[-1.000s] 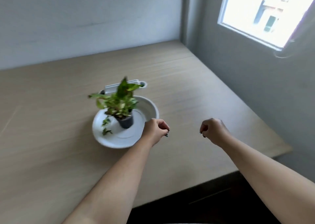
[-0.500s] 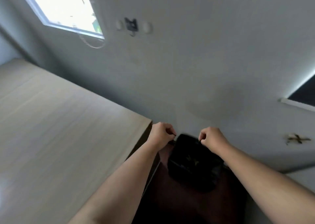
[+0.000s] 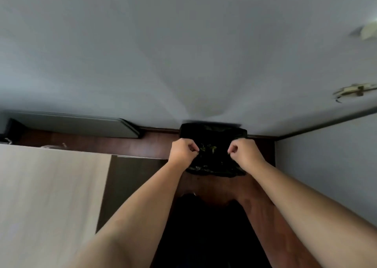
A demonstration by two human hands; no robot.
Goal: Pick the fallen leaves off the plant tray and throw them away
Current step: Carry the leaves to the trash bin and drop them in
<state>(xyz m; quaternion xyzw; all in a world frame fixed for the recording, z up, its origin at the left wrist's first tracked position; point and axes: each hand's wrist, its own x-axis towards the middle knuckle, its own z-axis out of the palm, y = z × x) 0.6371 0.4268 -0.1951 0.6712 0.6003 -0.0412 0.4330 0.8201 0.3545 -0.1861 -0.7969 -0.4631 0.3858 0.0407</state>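
Observation:
A black bin (image 3: 213, 130) lined with a black bag stands on the floor against the wall. Several green leaves (image 3: 208, 148) lie inside it. My left hand (image 3: 183, 152) hovers over the bin's left side, with its fingers curled into a fist. My right hand (image 3: 244, 152) hovers over the right side, also curled shut. No leaf shows in either fist. The plant and its tray are out of view.
The light wooden table (image 3: 51, 196) fills the lower left, its corner near my left forearm. A flat grey panel (image 3: 77, 125) lies along the wall base. The floor (image 3: 155, 143) is dark wood, and a grey wall (image 3: 326, 165) closes the right side.
The view swung from the table and plant tray to the floor by the wall. Both closed hands moved with it and now sit over the black bin.

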